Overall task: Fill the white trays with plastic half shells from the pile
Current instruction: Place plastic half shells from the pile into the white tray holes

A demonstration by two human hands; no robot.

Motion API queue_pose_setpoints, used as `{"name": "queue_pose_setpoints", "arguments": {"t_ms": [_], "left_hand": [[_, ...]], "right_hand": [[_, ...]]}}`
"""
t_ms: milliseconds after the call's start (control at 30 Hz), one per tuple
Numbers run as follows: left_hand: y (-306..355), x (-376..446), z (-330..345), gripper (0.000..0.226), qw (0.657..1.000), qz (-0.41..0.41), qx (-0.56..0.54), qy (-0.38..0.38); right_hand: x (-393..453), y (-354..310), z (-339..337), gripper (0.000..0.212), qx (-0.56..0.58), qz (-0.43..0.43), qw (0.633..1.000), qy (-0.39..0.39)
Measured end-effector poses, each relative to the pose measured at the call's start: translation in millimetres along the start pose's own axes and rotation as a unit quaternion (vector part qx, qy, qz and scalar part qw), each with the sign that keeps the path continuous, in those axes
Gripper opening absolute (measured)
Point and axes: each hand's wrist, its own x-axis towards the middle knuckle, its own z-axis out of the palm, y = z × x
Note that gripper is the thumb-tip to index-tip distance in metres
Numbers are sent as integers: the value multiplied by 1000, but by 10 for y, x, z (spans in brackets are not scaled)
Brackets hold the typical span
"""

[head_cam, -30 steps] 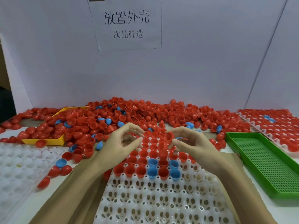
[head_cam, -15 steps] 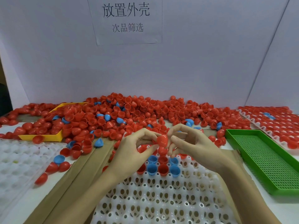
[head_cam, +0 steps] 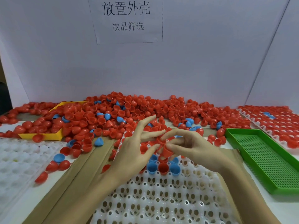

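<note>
The right hand [head_cam: 192, 147] pinched a red shell [head_cam: 166, 151] between thumb and fingers, open end up, just above the tray [head_cam: 161, 199]; that way up probably suited it to drop straight into a cup. The left hand [head_cam: 135, 152] held nothing, fingers straight and spread toward 12 o'clock, the thumb close to the shell, likely to steady it or reach for more. The tray lay at 6 o'clock, near the person, filled only in its far rows with red and blue shells, so most cups were unfilled. The pile [head_cam: 129, 113] spread across the bench from 10 to 2 o'clock, within easy reach. A green tray [head_cam: 267, 162] sat at 3 o'clock, a yellow tray [head_cam: 48, 136] at 9 o'clock under part of the pile.
</note>
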Motion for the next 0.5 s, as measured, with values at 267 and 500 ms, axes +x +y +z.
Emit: {"name": "queue_pose_setpoints", "arguments": {"t_ms": [267,500], "left_hand": [[-165,58,-107,46,983,8,140,-117],[-263,-39,47,64,938,85,246,-230]], "right_hand": [[-156,-9,-347,10,-118,21,992,29],[-203,55,-410,11,-212,97,971,-56]]}}
